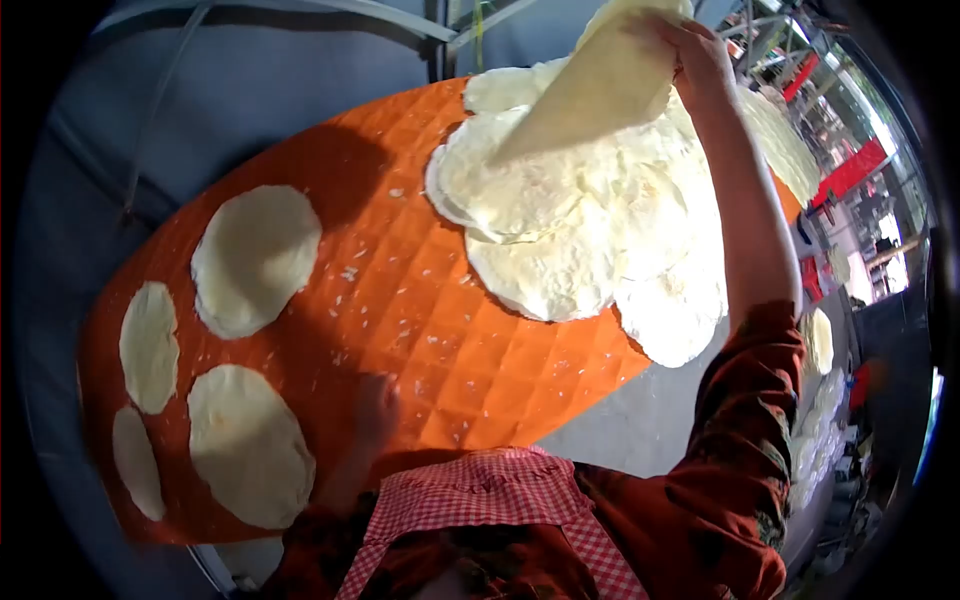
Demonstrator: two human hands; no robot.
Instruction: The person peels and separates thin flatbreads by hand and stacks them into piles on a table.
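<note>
My right hand (690,55) is raised at the top, its fingers pinching the edge of a thin flatbread (600,90). That sheet hangs at a slant over a pile of overlapping pale flatbreads (570,230) and appears to touch them at its lower tip. Low over the orange quilted cloth (440,330) is my left hand (377,408), smeared by motion, so its fingers cannot be made out. Nearest to it, on the left, lies a round flatbread (250,445). Another round flatbread (255,260) rests above that one, partly in shadow.
Two more flatbreads lie along the cloth's left edge, an upper one (150,347) and a lower one (137,463). Behind the cloth stands a dark grey wall with pale poles (370,12). Grey floor (620,420) shows at the cloth's right edge. Cluttered goods fill the far right.
</note>
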